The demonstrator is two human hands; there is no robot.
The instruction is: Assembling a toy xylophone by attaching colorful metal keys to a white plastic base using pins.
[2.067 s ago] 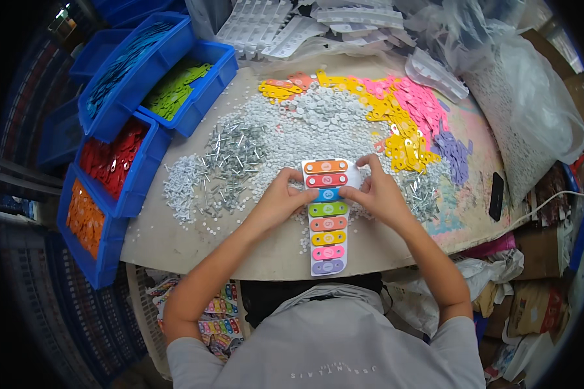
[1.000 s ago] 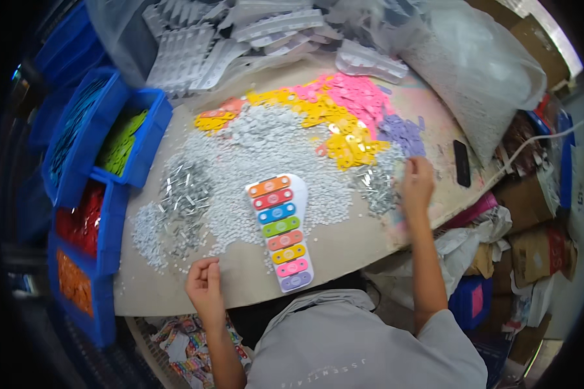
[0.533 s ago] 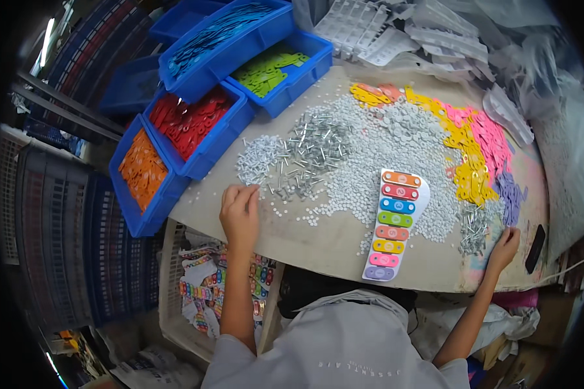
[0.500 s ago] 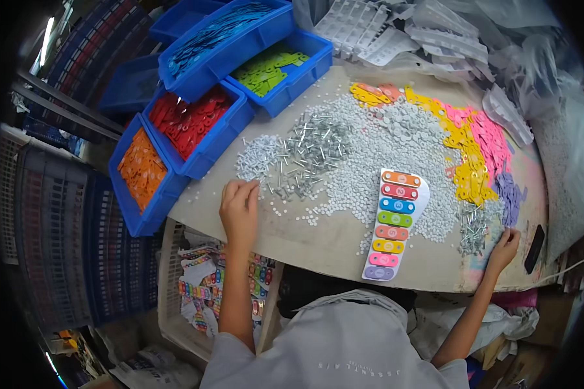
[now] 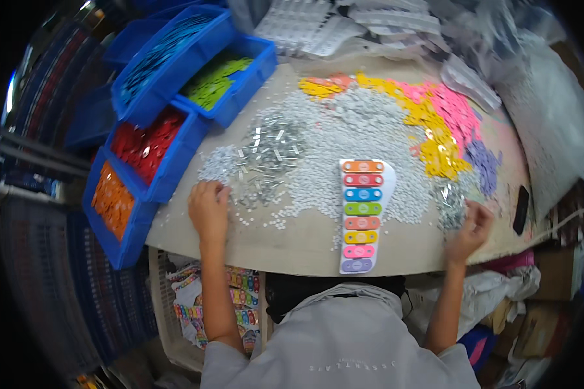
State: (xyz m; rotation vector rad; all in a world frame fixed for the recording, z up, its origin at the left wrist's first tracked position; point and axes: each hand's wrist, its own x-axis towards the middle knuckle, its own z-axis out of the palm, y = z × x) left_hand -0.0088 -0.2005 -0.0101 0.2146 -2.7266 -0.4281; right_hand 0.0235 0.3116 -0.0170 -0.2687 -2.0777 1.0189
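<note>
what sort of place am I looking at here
Probably a small assembly workshop, perhaps for toys: a multicoloured xylophone-like piece lies on the worktable near a heap of little white parts, with blue bins of coloured pieces at the left.

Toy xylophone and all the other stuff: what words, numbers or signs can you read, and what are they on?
Toy xylophone: pale marks on its coloured bars, too small and blurred to read.
Grey T-shirt: small pale lettering, too blurred to read for sure.
Nothing else is readable.
</note>
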